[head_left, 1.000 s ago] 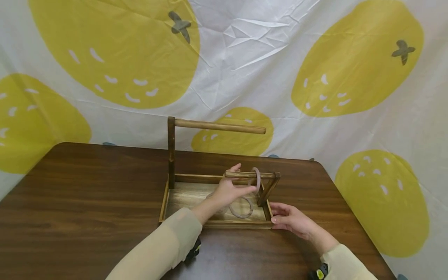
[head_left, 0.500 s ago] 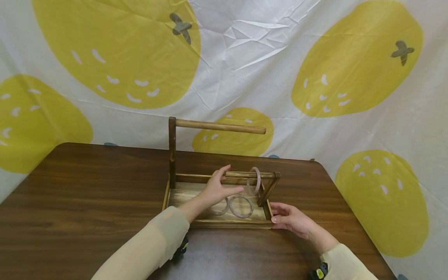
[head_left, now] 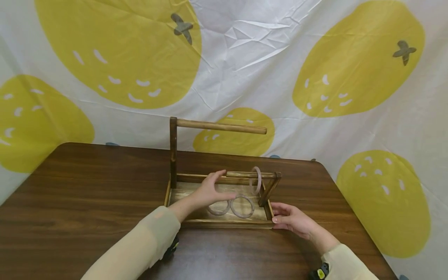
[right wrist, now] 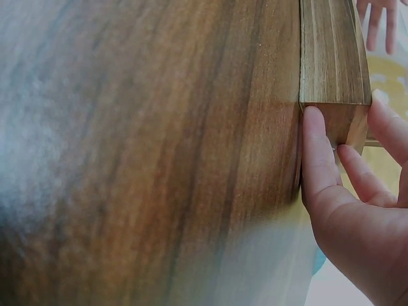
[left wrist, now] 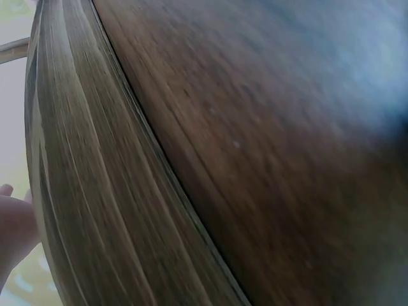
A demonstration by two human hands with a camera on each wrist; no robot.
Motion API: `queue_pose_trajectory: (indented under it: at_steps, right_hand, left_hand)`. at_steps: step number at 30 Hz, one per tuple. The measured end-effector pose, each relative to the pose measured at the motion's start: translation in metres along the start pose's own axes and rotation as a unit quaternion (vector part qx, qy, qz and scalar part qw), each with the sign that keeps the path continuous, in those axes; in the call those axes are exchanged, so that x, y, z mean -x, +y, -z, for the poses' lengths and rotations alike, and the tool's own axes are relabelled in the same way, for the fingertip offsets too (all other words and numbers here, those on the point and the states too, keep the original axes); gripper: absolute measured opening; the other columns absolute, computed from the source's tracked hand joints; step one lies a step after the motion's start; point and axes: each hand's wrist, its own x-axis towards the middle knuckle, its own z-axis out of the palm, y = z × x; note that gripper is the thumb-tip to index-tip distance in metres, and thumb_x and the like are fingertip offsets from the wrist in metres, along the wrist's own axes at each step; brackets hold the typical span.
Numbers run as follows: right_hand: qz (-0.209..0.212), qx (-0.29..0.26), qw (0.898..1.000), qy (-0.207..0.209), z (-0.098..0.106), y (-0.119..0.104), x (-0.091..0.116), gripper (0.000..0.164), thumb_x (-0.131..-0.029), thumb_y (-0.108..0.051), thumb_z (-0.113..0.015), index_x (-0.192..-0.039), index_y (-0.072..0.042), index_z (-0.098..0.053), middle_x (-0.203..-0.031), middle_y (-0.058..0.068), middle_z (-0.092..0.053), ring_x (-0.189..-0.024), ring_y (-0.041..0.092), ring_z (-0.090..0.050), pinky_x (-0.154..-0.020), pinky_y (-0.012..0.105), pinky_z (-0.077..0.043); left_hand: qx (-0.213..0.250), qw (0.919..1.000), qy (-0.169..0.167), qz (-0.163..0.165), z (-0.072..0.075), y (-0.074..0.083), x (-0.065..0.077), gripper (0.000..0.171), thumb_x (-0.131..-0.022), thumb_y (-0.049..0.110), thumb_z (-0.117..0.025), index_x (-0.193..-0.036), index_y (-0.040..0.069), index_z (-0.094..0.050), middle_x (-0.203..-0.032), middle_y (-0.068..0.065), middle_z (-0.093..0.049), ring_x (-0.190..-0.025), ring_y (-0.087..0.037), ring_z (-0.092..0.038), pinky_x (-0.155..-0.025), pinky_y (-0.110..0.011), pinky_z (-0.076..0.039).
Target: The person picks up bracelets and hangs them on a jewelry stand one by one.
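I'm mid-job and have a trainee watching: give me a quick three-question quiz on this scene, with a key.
1. How many bangles lie inside the tray?
2. True or false: a bangle hangs on the upper bar.
3. Which hand touches the tray's end wall?

Key:
1. Two, side by side.
2. False: the hanging bangle is on the lower bar.
3. The right hand.

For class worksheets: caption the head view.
Left hand over wooden tray, right hand touching its corner; two bangles inside, third bangle on lower bar.
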Motion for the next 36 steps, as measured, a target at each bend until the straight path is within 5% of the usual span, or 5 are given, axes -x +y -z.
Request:
queue_pose_trajectory:
  at_steps: [7, 18, 27, 36]
  right_hand:
    - [-0.001, -0.001, 1.000, 0.001, 0.000, 0.000, 0.000, 0.074, -0.091, -0.012, -0.059, -0.142, 0.017, -0.013, -0.137, 0.038, -0.032, -0.105, 0.010, -0.055, -0.088, 0.033, -0.052]
    - [-0.002, -0.002, 1.000, 0.000, 0.001, 0.000, 0.000, 0.074, -0.091, -0.011, -0.059, -0.142, 0.017, -0.013, -0.136, 0.038, -0.034, -0.104, 0.010, -0.056, -0.088, 0.033, -0.052]
    - [0.001, 0.000, 1.000, -0.003, 0.001, 0.001, 0.000, 0.074, -0.092, -0.011, -0.058, -0.142, 0.017, -0.012, -0.134, 0.036, -0.036, -0.103, 0.010, -0.056, -0.088, 0.032, -0.052]
    - [0.003, -0.001, 1.000, -0.002, 0.001, 0.002, 0.000, 0.075, -0.091, -0.011, -0.059, -0.142, 0.017, -0.012, -0.134, 0.036, -0.036, -0.102, 0.009, -0.056, -0.087, 0.031, -0.052]
  left_hand:
    - [-0.091, 0.9948, -0.046, -0.009, 0.005, -0.003, 0.006, 0.089, -0.074, 0.031, -0.078, -0.147, 0.011, -0.030, -0.150, -0.019, -0.026, -0.137, -0.039, -0.024, -0.105, -0.058, -0.032]
    - [-0.196, 0.9765, -0.080, -0.043, 0.008, -0.011, 0.009, 0.091, -0.071, 0.037, -0.079, -0.146, 0.013, -0.032, -0.142, -0.013, -0.036, -0.131, -0.036, -0.032, -0.098, -0.052, -0.042]
    - [-0.323, 0.9380, -0.088, -0.090, 0.009, -0.015, 0.011, 0.087, -0.072, 0.045, -0.077, -0.143, 0.012, -0.039, -0.143, -0.012, -0.040, -0.129, -0.034, -0.036, -0.104, -0.053, -0.035]
    - [-0.375, 0.9139, -0.111, -0.108, 0.008, -0.020, 0.013, 0.080, -0.077, 0.044, -0.073, -0.143, 0.014, -0.039, -0.147, -0.010, -0.037, -0.133, -0.038, -0.034, -0.106, -0.060, -0.030]
